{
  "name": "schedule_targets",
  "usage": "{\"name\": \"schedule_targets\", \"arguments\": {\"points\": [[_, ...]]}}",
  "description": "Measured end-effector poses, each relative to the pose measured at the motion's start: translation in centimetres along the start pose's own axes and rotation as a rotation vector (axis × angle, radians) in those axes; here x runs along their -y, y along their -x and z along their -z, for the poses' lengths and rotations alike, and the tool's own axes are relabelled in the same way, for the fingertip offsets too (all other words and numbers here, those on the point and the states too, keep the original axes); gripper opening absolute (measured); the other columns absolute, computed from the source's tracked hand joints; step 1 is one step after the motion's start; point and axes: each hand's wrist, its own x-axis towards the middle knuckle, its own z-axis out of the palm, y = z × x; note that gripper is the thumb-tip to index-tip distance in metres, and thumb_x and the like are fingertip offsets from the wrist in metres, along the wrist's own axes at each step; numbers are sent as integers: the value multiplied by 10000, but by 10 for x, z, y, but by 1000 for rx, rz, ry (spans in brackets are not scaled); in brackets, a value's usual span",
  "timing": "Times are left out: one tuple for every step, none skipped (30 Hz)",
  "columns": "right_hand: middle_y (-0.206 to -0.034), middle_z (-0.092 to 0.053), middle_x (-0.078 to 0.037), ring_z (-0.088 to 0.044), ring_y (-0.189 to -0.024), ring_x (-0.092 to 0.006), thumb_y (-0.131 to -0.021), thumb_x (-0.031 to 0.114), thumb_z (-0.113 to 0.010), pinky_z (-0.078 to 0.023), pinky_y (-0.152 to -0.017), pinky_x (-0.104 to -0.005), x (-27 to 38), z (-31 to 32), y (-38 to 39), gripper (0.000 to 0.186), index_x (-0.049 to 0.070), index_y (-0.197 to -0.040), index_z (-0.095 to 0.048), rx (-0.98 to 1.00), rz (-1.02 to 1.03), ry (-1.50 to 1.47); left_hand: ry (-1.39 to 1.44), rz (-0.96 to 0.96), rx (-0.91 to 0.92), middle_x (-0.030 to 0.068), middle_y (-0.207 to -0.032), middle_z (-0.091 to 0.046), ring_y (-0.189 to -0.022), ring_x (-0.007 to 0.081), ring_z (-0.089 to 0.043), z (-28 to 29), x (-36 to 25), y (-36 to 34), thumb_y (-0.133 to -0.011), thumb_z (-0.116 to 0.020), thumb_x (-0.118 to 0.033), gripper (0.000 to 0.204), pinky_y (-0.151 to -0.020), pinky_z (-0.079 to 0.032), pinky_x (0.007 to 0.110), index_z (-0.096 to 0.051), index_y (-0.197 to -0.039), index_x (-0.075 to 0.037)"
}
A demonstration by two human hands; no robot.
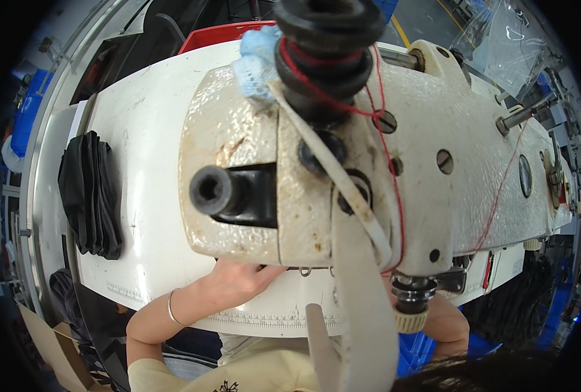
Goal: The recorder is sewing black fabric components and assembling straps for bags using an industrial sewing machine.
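A cream-coloured sewing machine head (238,144) fills the middle of the view, with a white tabletop (143,196) beneath it. My left hand (241,281), a bangle on its wrist, reaches under the machine's near edge. One digit stretches right along that edge; the other fingertips are hidden, and so is anything they touch. My right forearm (448,326) bends in behind the machine's right side, and the hand is almost wholly covered by it. Red thread (398,196) runs down over the machine from a black knob-like part (326,72) on top. A pale strap (362,294) hangs down in front.
A folded stack of black fabric (89,196) lies on the table's left side. Light blue cloth (258,62) is tucked behind the machine head. A red bin (225,32) stands beyond the table. A ruler scale (258,320) marks the near edge. An open cardboard box (59,353) sits lower left.
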Motion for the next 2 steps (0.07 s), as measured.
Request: {"name": "schedule_targets", "arguments": {"points": [[-938,-615,-137,-573,-780,-312,-775,232,-646,-467,-687,-420,2,12,-5,190,77,-885,-640,85,-334,-237,-24,-27,-45,122,-866,-633,-757,270,-618,2,0,-2,-592,-656,-43,331,-647,-504,348,-673,-922,-62],[-938,-615,-137,-573,-780,-312,-775,232,-646,-467,-687,-420,3,12,-5,190,77,-885,-640,87,-333,-235,-42,-60,-90,130,-871,-633,-769,274,-618,2,0,-6,-583,-666,-50,345,-649,-504,346,-676,-927,-64]]}}
